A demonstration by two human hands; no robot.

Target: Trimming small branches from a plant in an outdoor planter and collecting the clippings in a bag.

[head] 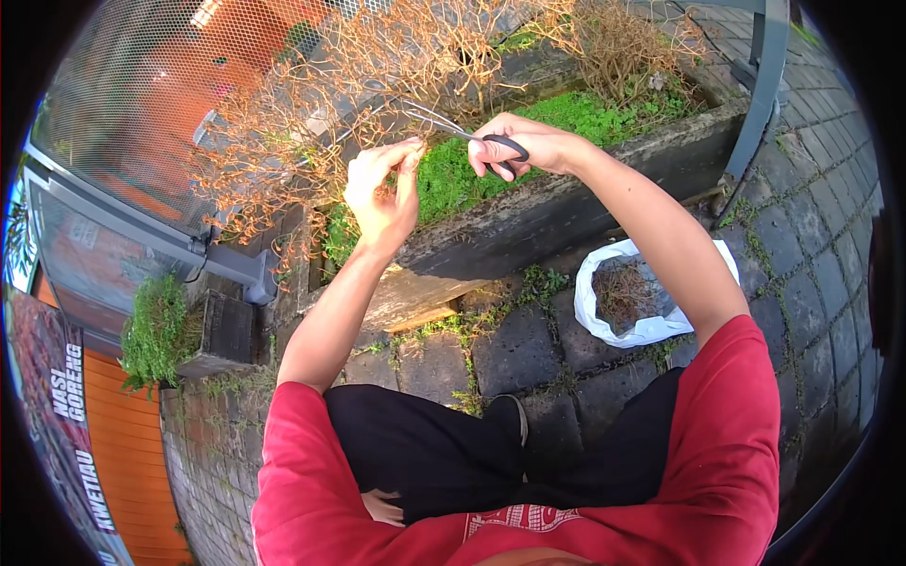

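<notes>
My right hand (520, 145) grips a pair of scissors (453, 127) by its black handles; the metal blades point up and left, slightly apart, among dry twigs. Just left of it, my left hand (386, 187) pinches with thumb and fingertips at a thin dry twig, whose extent I cannot make out. Both hands are above a long concrete planter (524, 219) that holds low green plants (453, 180) and a leafless-looking brown shrub (283, 156). To the lower right, partly behind my right arm, a white plastic bag (586, 304) stands with its mouth wide and dry twig clippings (623, 293) inside.
A metal mesh panel (141, 106) stands beyond the shrub at upper left. A grey metal post (761, 106) rises at the planter's right end. A small planter box (226, 329) with a green plant sits at left. Mossy stone pavers (517, 347) lie underfoot.
</notes>
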